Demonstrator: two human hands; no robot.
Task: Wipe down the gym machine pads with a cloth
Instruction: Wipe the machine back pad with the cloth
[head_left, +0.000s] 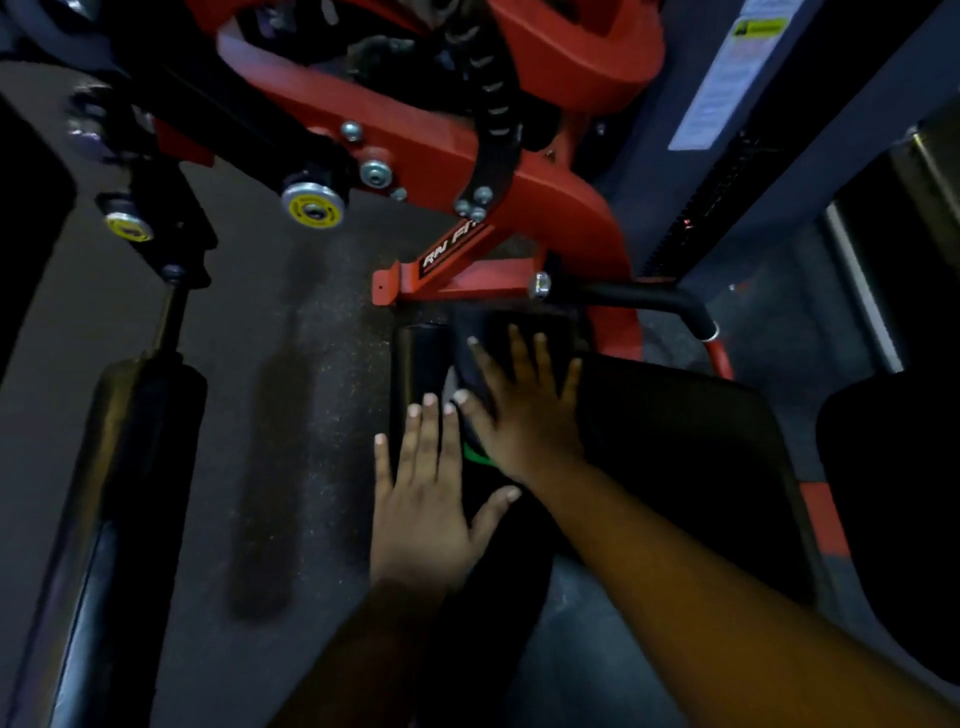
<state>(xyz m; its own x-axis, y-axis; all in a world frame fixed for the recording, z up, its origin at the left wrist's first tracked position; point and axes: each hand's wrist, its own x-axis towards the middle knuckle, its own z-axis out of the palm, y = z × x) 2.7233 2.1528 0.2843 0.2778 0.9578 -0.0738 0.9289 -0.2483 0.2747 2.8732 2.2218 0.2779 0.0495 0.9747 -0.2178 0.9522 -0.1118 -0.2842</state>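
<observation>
A black seat pad of a red gym machine lies at centre right. At its far left end a dark cloth is spread out, and a small green bit shows beside my wrist. My right hand presses flat on the cloth with its fingers spread. Just to the left, my left hand rests flat with straight fingers on a black roller pad that runs alongside the seat. Neither hand grips anything.
The red machine frame with bolts and yellow-capped knobs rises ahead. A black handle sticks out to the right. A long black padded bar stands at left. Grey weight-stack housing is at right, over speckled rubber floor.
</observation>
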